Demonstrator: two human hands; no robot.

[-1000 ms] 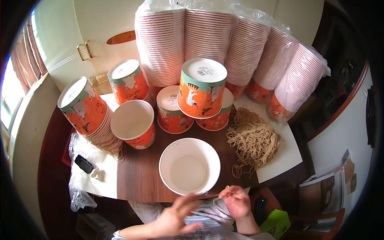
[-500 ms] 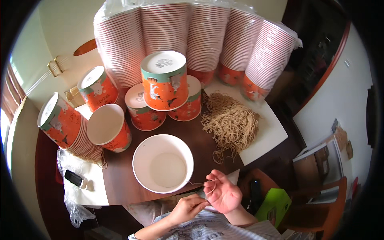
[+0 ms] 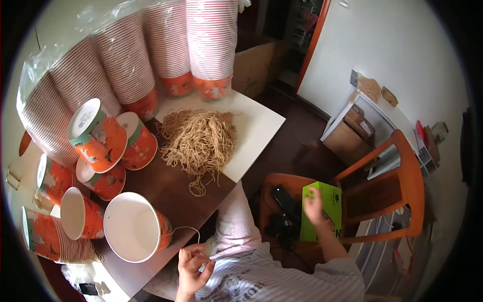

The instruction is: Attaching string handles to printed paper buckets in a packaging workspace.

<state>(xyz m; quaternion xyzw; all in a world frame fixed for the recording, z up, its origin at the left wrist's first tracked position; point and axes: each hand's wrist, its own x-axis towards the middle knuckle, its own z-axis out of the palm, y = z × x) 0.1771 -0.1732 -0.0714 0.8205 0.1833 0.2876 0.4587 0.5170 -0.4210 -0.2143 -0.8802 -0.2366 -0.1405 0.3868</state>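
Observation:
An open white-lined paper bucket point(image 3: 132, 229) lies tilted near the table's front edge, its printed orange side toward the right. From its rim a thin tan cord point(image 3: 185, 228) loops over to my left hand point(image 3: 193, 266), which pinches it with bent fingers just right of the bucket. My right hand point(image 3: 313, 204) is reached out to the right, over or against a bright green box point(image 3: 329, 221) on a wooden chair. Its fingers are small and blurred, so whether they hold anything is unclear. A loose heap of tan cords point(image 3: 198, 143) lies farther back on the table.
Orange printed buckets point(image 3: 98, 138) are piled upside down at the left, beside a nested bucket stack point(image 3: 55, 234). Tall plastic-wrapped bucket stacks point(image 3: 126, 55) line the back. A black device point(image 3: 286, 199) shares the chair point(image 3: 410, 186). Beyond stands a white shelf point(image 3: 347, 108).
The view has swung to the right. My right hand has left the cord and moved out to the green box, while my left hand stays beside the bucket with the cord.

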